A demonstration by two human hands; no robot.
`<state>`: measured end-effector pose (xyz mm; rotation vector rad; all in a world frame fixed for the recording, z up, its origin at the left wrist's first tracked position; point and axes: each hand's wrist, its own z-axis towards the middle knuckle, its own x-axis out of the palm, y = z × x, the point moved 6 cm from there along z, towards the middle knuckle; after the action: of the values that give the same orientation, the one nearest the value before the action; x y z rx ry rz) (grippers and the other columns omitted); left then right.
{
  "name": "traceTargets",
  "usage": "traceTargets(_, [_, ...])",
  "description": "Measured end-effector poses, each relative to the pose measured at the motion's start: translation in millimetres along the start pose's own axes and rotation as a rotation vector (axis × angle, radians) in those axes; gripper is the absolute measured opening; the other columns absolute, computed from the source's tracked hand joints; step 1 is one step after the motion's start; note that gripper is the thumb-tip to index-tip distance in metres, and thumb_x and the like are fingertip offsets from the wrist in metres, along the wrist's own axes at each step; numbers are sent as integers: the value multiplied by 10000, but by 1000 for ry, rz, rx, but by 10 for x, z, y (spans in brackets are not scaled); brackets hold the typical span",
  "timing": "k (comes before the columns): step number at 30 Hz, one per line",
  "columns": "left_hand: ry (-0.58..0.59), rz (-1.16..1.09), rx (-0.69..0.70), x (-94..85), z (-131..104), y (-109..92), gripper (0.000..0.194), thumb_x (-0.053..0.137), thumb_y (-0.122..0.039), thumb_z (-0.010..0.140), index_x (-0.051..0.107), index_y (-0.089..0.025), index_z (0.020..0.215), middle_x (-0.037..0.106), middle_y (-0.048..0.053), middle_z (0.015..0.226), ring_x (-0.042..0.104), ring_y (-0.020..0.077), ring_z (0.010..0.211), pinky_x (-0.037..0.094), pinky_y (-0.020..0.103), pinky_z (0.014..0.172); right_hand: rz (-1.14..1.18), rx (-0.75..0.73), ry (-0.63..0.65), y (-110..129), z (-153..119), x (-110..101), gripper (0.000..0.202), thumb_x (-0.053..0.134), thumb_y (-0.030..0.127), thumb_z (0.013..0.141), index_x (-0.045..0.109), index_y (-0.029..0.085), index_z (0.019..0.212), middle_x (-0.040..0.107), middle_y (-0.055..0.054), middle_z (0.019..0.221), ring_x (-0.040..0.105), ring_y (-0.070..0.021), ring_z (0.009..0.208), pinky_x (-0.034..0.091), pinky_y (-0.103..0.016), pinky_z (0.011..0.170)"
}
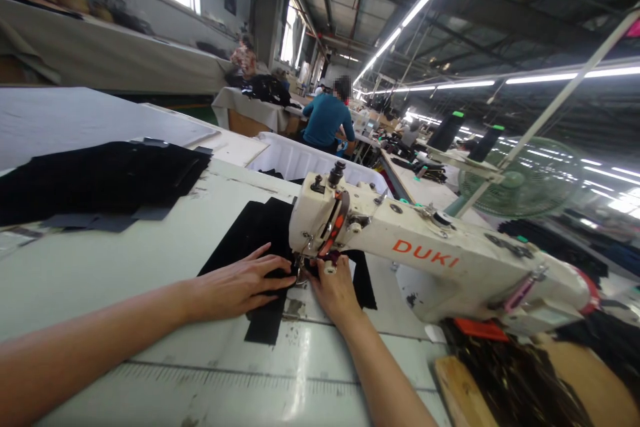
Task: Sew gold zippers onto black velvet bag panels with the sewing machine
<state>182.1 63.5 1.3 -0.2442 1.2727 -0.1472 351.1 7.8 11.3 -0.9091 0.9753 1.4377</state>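
A white sewing machine (425,247) marked DUKI stands on the pale table, its needle area at the centre. Black cloth (250,233) lies under and to the left of the machine head, with a narrow strip hanging toward the front. My left hand (245,285) rests flat on this cloth, fingers spread, their tips beside the presser foot. On the other side of the foot, my right hand (334,287) is at the cloth's edge, partly under the machine head; its fingertips are hidden, and what they hold cannot be made out.
A stack of black cloth pieces (100,180) lies on the left. Behind the machine is a white bin (280,155). A ruler scale (225,377) runs along the table front. A person in a blue top (325,120) sits farther back; a green fan (520,177) stands right.
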Motion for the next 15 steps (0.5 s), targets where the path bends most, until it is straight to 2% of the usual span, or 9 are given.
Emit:
traceTargets(4, [3,-11,13,-18,3,-9,551,550,-128,975,514,-313,1493,555,64,1430,493,206,1385,40,498,1270,-49,-13,-3,-34,157,80,94,657,146,910,741,181,934,724,-104,930,653,-279,961,486,-402,878])
traceTargets(7, [12,-5,9,-30,5,-23,573,535,-104,964,504,-304,1500,551,74,1439,480,208,1399,48,518,1266,-63,-29,-25,-25,157,30,127,664,125,887,738,174,978,728,-108,975,662,-286,975,512,-397,853])
traceTargets(12, [20,23,0,-33,13,-67,685,547,-25,849,515,-258,1493,573,88,1424,482,227,1397,64,515,1272,-73,-127,-93,36,-167,-249,265,650,161,917,672,126,1179,692,-176,1158,632,-312,1072,519,-464,906])
traceTargets(15, [17,7,29,-31,20,-90,707,544,-6,786,550,-230,1456,607,84,1402,511,225,1372,112,463,1283,-37,-284,-97,152,-344,-321,239,565,165,991,669,181,1206,720,-110,1153,638,-261,1077,486,-452,994])
